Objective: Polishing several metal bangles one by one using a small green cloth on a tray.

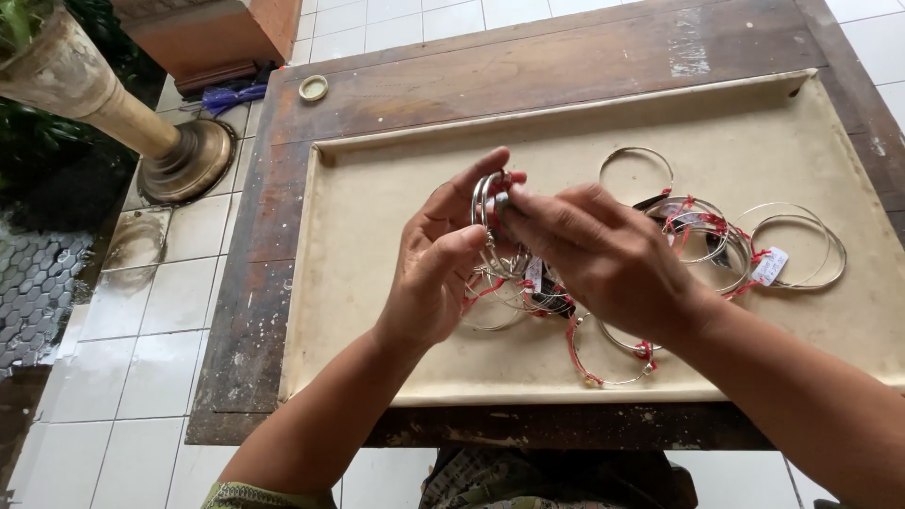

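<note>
My left hand holds a bunch of silver bangles upright above a shallow beige tray. My right hand pinches the same bunch from the right, fingertips at its top. More thin silver bangles tied with red thread lie on the tray: a loose pile under my hands, a single ring behind, a cluster with small paper tags at the right, and one ring near the front edge.
The tray rests on a worn dark wooden table. A small round lid lies at the table's back left corner. At the left, on the white tiled floor, stands a wooden post with a round base, beside dark plants.
</note>
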